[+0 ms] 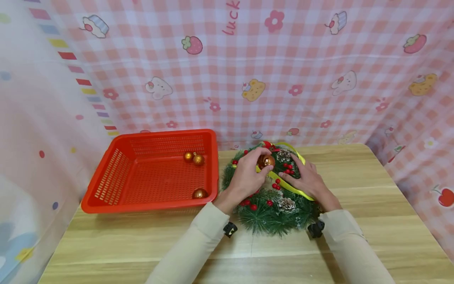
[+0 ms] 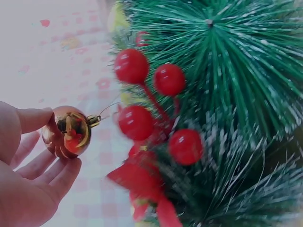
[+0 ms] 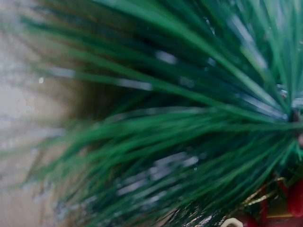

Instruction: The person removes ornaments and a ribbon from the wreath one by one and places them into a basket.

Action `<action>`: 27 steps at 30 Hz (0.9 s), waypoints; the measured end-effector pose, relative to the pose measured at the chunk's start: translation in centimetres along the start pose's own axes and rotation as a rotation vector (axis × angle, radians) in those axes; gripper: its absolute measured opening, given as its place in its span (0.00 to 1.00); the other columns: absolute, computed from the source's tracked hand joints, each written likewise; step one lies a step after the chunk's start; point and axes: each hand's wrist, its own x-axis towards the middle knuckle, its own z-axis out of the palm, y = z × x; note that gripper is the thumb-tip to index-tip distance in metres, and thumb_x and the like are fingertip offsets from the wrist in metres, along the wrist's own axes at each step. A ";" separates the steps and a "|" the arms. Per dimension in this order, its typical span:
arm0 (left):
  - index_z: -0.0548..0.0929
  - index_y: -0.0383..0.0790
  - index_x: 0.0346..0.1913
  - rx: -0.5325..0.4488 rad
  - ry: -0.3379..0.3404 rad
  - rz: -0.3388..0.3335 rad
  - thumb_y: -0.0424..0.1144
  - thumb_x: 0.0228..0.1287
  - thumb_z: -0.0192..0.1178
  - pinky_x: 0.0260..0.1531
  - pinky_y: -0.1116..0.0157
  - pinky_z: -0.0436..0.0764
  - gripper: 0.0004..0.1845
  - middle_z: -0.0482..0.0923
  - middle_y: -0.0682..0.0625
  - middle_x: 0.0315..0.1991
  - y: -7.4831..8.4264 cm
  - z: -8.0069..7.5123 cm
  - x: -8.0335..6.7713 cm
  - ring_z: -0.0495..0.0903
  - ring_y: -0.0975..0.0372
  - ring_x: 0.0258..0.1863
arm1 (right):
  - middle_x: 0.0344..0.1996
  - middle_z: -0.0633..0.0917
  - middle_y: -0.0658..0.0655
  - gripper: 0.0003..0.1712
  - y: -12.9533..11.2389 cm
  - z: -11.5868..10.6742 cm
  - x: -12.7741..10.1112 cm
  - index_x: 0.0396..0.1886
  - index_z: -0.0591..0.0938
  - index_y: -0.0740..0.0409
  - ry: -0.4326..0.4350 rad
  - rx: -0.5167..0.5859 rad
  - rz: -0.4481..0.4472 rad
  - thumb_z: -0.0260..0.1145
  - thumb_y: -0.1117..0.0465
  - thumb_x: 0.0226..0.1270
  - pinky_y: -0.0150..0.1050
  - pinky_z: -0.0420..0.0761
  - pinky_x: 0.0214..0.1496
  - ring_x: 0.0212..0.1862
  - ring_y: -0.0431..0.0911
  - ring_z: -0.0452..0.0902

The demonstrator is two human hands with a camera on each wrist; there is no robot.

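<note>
A green pine wreath with red berries, pine cones and a yellow-green ribbon lies on the wooden table. My left hand pinches a shiny copper bauble over the wreath's far side; in the left wrist view the bauble sits between thumb and fingers, beside red berries. My right hand rests flat on the wreath's right side, fingers straight. The right wrist view shows only blurred green needles.
A red plastic basket stands left of the wreath, holding three copper baubles. A pink checked cloth hangs behind and at both sides. Bare tabletop lies in front and to the right.
</note>
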 end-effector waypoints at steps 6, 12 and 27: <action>0.76 0.43 0.59 -0.033 0.037 -0.053 0.37 0.67 0.64 0.50 0.62 0.81 0.19 0.81 0.49 0.51 0.4 -1.9 -0.7 0.80 0.59 0.49 | 0.75 0.45 0.77 0.57 0.1 0.1 -0.1 0.81 0.44 0.48 -0.014 0.003 0.010 0.53 0.26 0.65 0.78 0.59 0.60 0.73 0.75 0.42; 0.77 0.40 0.57 -0.114 0.091 -0.039 0.34 0.66 0.65 0.54 0.58 0.79 0.18 0.81 0.46 0.53 0.2 -4.2 -1.7 0.80 0.56 0.53 | 0.75 0.43 0.78 0.56 0.3 -0.1 -0.2 0.81 0.42 0.48 -0.021 0.003 0.005 0.53 0.27 0.66 0.79 0.57 0.60 0.73 0.76 0.40; 0.79 0.40 0.55 -0.166 0.238 -0.114 0.33 0.64 0.67 0.52 0.60 0.82 0.17 0.83 0.48 0.50 -0.8 -10.5 -5.7 0.82 0.58 0.52 | 0.75 0.43 0.78 0.56 -0.1 -0.1 -0.1 0.81 0.42 0.50 -0.028 0.007 -0.007 0.53 0.27 0.67 0.78 0.58 0.60 0.73 0.76 0.40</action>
